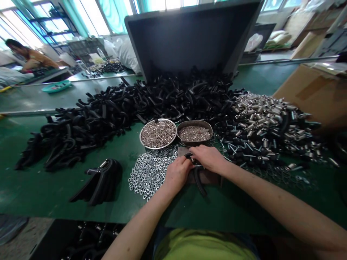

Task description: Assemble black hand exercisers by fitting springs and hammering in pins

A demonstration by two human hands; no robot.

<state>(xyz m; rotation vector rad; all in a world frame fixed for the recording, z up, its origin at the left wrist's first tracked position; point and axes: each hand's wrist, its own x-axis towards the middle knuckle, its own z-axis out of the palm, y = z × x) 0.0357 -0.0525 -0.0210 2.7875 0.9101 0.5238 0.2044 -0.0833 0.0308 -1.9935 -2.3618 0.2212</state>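
Both hands meet over a small metal plate [214, 179] on the table. My left hand [177, 172] is closed, its fingers pinching the upper end of a black curved handle [200, 183]. My right hand [208, 157] bends over the same end from the other side, its fingertips pressed onto the piece. Some shiny metal shows between the fingers; its exact shape is hidden. The handle's lower end points down toward me. Beside my left hand lies a spread of metal nuts or washers [150, 173]. Just beyond the hands are a round dish of metal pins [158, 133] and an oval tin of small metal parts [194, 133].
A long heap of black curved handles [108, 108] spills from a tipped grey bin [189, 39]. Metal springs [265, 112] and bolts are piled right, near a cardboard box [314, 86]. Grouped handles with a spring [100, 182] stand left. Another person [34, 59] sits at far left.
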